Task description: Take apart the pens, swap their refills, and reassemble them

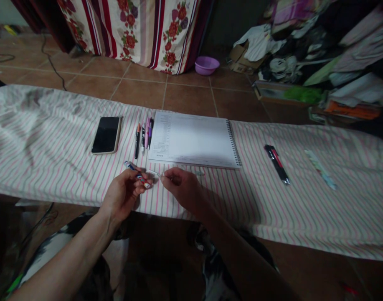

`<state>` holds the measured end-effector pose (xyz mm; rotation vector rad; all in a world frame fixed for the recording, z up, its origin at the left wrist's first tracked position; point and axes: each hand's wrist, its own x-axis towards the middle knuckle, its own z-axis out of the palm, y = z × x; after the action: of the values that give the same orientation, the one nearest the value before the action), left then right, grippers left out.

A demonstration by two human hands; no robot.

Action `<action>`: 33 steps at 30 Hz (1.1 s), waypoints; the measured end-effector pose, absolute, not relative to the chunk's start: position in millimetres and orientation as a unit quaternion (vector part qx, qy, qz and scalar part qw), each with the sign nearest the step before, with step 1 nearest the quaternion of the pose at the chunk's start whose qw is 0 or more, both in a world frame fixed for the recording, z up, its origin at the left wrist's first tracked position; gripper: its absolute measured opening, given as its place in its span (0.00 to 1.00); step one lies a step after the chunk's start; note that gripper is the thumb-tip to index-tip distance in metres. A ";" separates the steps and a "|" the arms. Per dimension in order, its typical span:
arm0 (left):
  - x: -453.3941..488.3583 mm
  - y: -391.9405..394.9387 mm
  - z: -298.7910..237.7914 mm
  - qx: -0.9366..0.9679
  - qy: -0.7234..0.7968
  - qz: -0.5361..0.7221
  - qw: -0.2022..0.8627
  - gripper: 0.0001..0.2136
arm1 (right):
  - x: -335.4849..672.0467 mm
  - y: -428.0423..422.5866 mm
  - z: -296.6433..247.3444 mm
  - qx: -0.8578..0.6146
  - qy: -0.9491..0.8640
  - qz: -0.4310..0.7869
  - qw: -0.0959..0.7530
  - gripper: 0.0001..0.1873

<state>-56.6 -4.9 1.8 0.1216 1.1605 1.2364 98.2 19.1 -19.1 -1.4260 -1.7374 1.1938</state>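
Note:
My left hand (pixel 125 193) is closed around a blue, red and white pen (pixel 138 173) above the front edge of the striped cloth (pixel 53 142). My right hand (pixel 181 186) pinches the clear tip end of that pen (pixel 155 174), fingers pressed together. Both hands meet just in front of a spiral notebook (pixel 194 140) lying open on the cloth. Several pens (pixel 144 136) lie side by side left of the notebook.
A dark phone (pixel 106 134) lies left of the pens. A black and red pen (pixel 277 164) and a pale strip (pixel 319 169) lie to the right. Beyond are tiled floor, a purple bowl (pixel 206 65), a floral curtain and piled clutter at the right.

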 end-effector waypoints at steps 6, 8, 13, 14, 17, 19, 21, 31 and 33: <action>-51.0 -5.8 3.5 0.084 0.496 0.514 0.695 0.07 | 98.7 18.5 -18.1 -0.531 -0.690 0.390 0.301 0.03; -49.1 -6.3 1.9 0.116 0.483 0.498 0.711 0.09 | 99.2 18.8 -17.3 -0.524 -0.703 0.366 0.311 0.03; -44.8 -9.1 -1.3 0.131 0.490 0.489 0.710 0.01 | 101.1 18.7 -16.9 -0.488 -0.756 0.284 0.330 0.03; -44.1 -9.6 -1.8 0.131 0.488 0.488 0.712 0.01 | 101.6 18.6 -17.5 -0.481 -0.763 0.278 0.330 0.03; -42.4 -10.6 -3.8 0.141 0.478 0.486 0.718 0.05 | 103.1 18.9 -20.7 -0.471 -0.769 0.269 0.339 0.03; -41.3 -11.0 -5.3 0.153 0.473 0.487 0.718 0.06 | 103.9 19.7 -23.3 -0.465 -0.770 0.265 0.347 0.04; -40.2 -11.1 -6.3 0.165 0.473 0.487 0.716 0.07 | 104.5 20.5 -25.5 -0.457 -0.778 0.254 0.348 0.05; -36.0 -11.5 -9.6 0.201 0.480 0.510 0.685 0.10 | 106.3 19.8 -30.2 -0.433 -0.805 0.236 0.330 0.07; -36.0 -11.6 -11.4 0.200 0.479 0.516 0.681 0.09 | 106.0 19.6 -30.2 -0.422 -0.809 0.241 0.331 0.07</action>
<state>-36.0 -11.6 -11.4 0.4494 1.0754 1.1569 106.0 19.6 -30.2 -1.1046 -2.1144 0.6310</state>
